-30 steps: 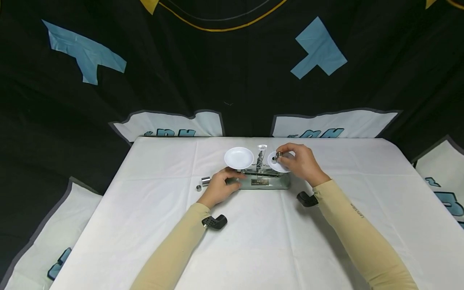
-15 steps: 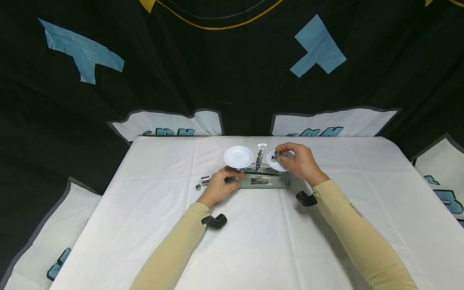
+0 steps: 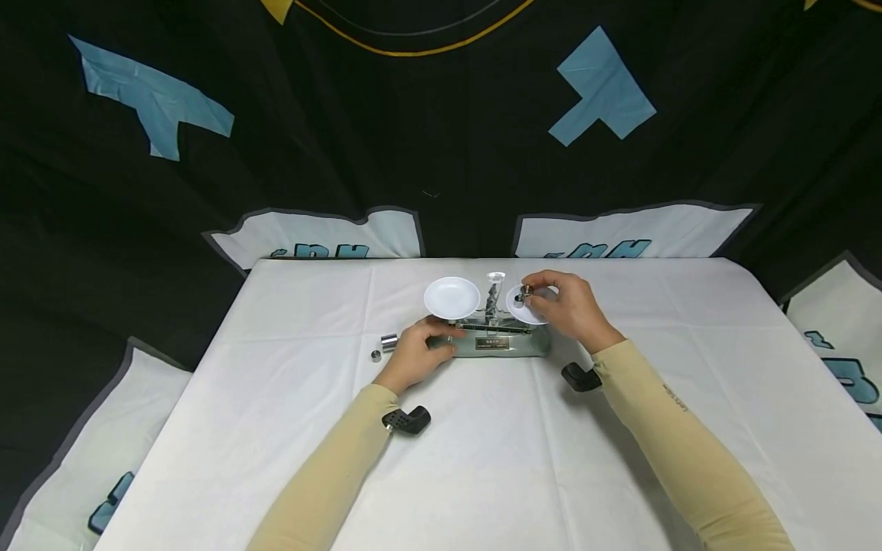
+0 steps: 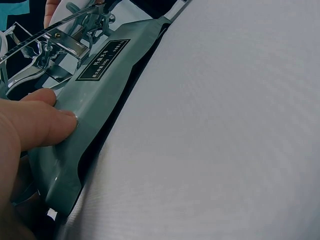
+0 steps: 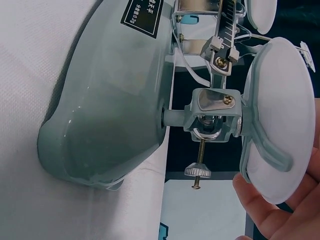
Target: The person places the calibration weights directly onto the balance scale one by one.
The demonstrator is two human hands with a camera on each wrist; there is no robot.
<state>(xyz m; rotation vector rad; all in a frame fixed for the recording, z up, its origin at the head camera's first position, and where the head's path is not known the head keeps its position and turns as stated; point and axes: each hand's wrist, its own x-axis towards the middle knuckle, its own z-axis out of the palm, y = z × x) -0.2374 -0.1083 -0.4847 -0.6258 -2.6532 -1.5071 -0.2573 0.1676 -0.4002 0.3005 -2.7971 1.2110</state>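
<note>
Two small metal weights (image 3: 384,346) lie on the cloth just left of the left hand (image 3: 416,353), whose fingers press the balance scale (image 3: 498,343) base's left end. The right hand (image 3: 569,309) pinches a small weight (image 3: 527,291) over the right pan (image 3: 524,308).

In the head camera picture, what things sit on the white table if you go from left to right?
Tiny metal weight → bigger metal cylinder → left hand → left white pan → middle post of the scale → right hand.
</note>
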